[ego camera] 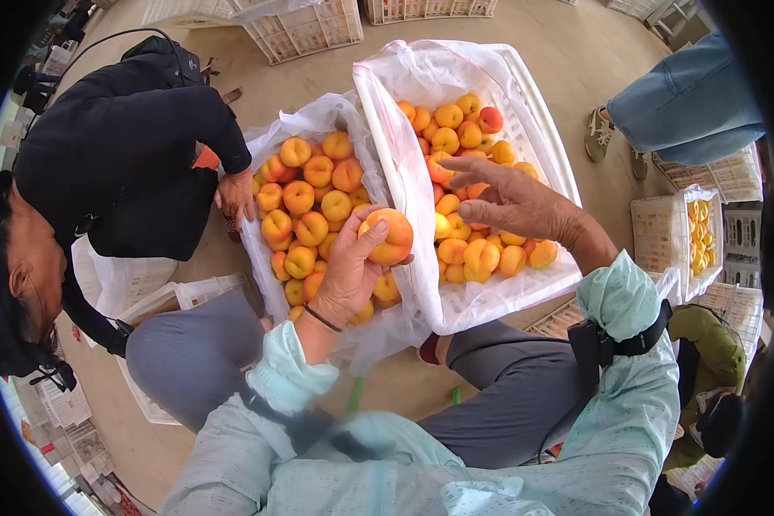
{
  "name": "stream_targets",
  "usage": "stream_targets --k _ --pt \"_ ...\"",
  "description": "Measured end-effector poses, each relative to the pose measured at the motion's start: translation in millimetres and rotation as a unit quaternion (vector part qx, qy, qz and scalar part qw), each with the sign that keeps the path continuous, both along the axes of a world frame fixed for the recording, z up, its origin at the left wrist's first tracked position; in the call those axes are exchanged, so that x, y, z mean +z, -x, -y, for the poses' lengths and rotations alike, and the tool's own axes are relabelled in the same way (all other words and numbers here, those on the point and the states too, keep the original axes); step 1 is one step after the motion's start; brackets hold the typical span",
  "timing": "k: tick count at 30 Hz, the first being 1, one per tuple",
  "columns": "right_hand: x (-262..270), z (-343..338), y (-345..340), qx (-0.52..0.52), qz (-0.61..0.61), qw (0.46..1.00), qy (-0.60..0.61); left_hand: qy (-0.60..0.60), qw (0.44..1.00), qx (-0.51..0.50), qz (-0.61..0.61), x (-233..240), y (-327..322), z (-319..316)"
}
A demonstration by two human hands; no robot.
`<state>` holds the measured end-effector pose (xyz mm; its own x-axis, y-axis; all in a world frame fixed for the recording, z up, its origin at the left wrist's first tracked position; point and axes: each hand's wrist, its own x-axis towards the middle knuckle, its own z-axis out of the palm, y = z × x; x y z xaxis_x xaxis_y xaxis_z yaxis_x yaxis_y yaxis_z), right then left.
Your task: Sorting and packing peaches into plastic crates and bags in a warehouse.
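My left hand (355, 264) holds an orange-yellow peach (388, 236) with a red blush, thumb on its upper side, above the left crate. Over the fruit in the right crate (542, 142) hovers my right hand (516, 200), its fingers spread and nothing held in them. That white plastic crate has a white liner (406, 161) folded over its rim and many peaches (480, 258) inside. The left crate, also lined with thin white plastic (267, 271), is filled with similar peaches (298, 197). The right crate's edge overlaps the left crate's side.
At the left a co-worker in dark clothes (135, 135) bends close, a hand (235, 197) at the left crate's edge. White crates (303, 32) stand at the back, and crates of fruit (661, 232) at the right. A person in jeans (690, 97) is at the upper right.
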<state>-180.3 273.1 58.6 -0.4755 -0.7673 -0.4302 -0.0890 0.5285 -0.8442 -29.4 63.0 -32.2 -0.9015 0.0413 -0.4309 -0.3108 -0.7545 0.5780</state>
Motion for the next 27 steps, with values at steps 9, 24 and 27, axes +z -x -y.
stream_targets --k 9,24,27 --pt "-115.2 -105.5 -29.2 -0.033 -0.160 0.967 -0.196 0.437 0.854 -0.245 0.140 -139.8 -110.2 27.2" --pt "-199.8 -53.2 -9.0 -0.008 -0.243 0.905 -0.348 0.771 0.610 -0.104 -0.150 -146.2 -71.0 4.3" --pt "-221.5 -76.0 -3.0 -0.069 -0.259 0.917 -0.295 0.539 0.841 -0.014 -0.045 -98.9 -39.9 -2.4"
